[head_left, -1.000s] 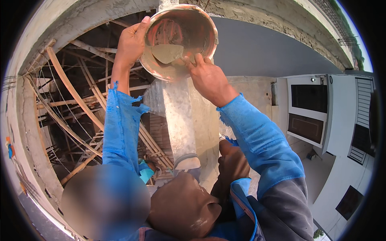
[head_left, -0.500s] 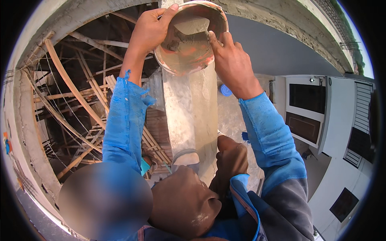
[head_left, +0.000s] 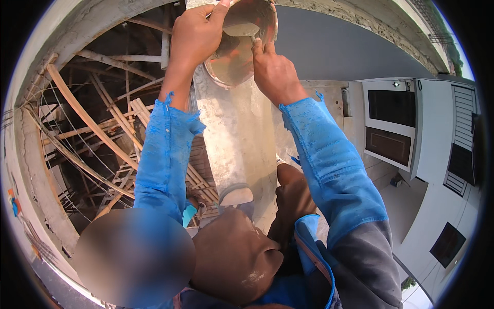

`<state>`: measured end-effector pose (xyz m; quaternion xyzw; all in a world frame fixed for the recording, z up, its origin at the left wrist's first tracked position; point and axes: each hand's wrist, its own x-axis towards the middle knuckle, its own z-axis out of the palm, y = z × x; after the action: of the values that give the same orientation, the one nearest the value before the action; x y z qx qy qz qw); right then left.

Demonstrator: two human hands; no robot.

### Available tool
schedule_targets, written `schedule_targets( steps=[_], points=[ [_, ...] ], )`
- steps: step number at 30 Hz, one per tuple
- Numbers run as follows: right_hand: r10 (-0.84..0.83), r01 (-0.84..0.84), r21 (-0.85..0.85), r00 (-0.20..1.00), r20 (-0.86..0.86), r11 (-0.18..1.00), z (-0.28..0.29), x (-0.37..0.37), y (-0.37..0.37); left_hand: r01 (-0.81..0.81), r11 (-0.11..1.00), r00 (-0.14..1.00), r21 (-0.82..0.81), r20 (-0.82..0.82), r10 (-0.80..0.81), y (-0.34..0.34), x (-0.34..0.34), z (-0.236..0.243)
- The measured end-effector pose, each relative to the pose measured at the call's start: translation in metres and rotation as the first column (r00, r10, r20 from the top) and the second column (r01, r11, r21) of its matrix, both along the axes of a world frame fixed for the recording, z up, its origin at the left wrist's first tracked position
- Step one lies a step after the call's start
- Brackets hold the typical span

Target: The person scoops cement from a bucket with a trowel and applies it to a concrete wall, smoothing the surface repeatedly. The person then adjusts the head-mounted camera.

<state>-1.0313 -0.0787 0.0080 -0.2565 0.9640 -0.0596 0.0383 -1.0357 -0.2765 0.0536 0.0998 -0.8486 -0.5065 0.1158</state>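
Observation:
My left hand (head_left: pixel 195 38) is closed on the left rim of a round bowl (head_left: pixel 276 23), thumb lying over the edge. Wet grey mortar (head_left: pixel 230 68) coats the inside of this bowl, with reddish patches showing through. My right hand (head_left: pixel 278 74) is at the bowl's right side, gripping a trowel; its pale flat blade (head_left: pixel 241 30) lies inside the bowl, and its handle is hidden by my fingers. The bowl tilts toward me above a narrow concrete wall top (head_left: pixel 226 139), its far edge cut off by the picture's top.
My shoe (head_left: pixel 236 196) rests on the wall top. Bamboo poles and timber scaffolding (head_left: pixel 90 116) fill a deep opening on the left. On the right, a drop leads down to ground beside a white building (head_left: pixel 437 129) with dark windows. A rough concrete beam (head_left: pixel 360 26) curves along the far side.
Both hands and the bowl have moved farther away and slightly left. The trowel blade has moved with them, staying in the bowl. A blue bucket below is now hidden by my right arm.

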Motion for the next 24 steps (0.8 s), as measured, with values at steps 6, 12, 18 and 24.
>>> schedule_targets(
  steps=[6, 12, 18, 24],
  points=[
    [-0.034, 0.077, -0.137, 0.955, 0.296, 0.988, -0.027, 0.046, -0.006, 0.063, 0.994, 0.988, 0.093, -0.149, -0.048, -0.006, 0.029, -0.028],
    [0.040, 0.083, -0.169, 0.786, 0.617, 0.982, 0.017, 0.046, -0.026, 0.156, 0.965, 0.962, 0.209, -0.256, -0.100, -0.048, 0.053, -0.052],
    [0.066, 0.361, -0.279, 0.504, 0.861, 0.890, 0.022, 0.050, -0.023, 0.140, 0.941, 0.956, 0.308, -0.291, -0.047, -0.065, 0.063, -0.064],
    [0.448, 0.742, -0.455, 0.233, 0.863, 0.492, -0.009, 0.075, -0.026, 0.041, 0.925, 0.957, 0.378, -0.280, 0.072, -0.054, 0.069, -0.073]
  ],
)
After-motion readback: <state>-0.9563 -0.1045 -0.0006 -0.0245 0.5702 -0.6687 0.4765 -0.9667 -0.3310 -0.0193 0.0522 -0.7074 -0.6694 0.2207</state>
